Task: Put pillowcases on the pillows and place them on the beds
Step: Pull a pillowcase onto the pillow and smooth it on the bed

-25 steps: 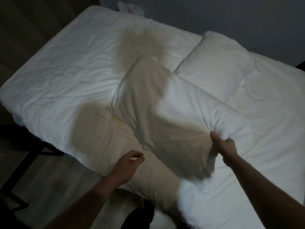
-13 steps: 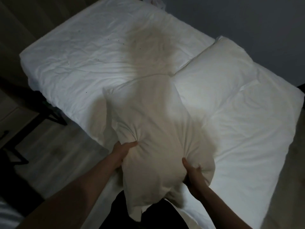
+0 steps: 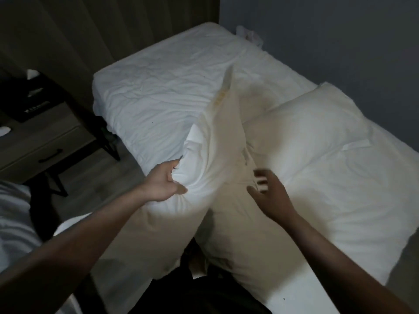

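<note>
A white pillow [image 3: 217,159] stands on end at the near edge of the bed [image 3: 158,103], its lower part bunched against my body. My left hand [image 3: 164,182] grips a fold of its left side. Just right of the pillow, my right hand [image 3: 269,196] hovers blurred with fingers spread, holding nothing. A second white pillow [image 3: 317,141] lies flat on the bed to the right, near the wall.
A nightstand with drawers [image 3: 43,141] stands at the left, dark items on top. Wood floor [image 3: 108,177] shows between it and the bed. A grey wall [image 3: 340,41] runs behind the bed. Another bed's white edge [image 3: 13,223] is at far left.
The view swung left. The pillow was turned from lying across to standing on end. My right hand let go of its lower corner and now hovers open; my left hand keeps its grip.
</note>
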